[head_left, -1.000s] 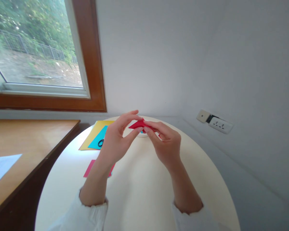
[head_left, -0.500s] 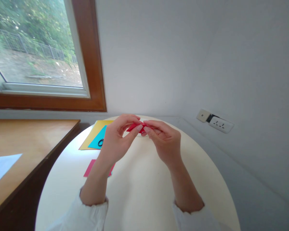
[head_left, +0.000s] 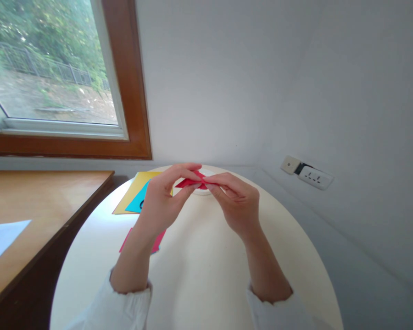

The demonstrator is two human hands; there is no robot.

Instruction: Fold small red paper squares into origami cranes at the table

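A small folded red paper is held up above the far part of the round table, between both hands. My left hand pinches it with thumb and fingers, and a pointed flap sticks out toward the left. My right hand grips the other side, thumb and forefinger meeting near the middle; its other fingers are curled in. The paper's right part is mostly covered by fingers. Behind and beneath the paper, a round white object shows only in part.
Yellow paper and blue paper lie at the table's far left, a black ring-shaped thing on top. Pink-red paper sheets lie under my left forearm. A wooden desk stands left; a wall socket is at right.
My left hand has shifted slightly left, and its fingers have changed their hold. More of the red paper's pointed flaps shows now. The right hand has stayed almost in place.
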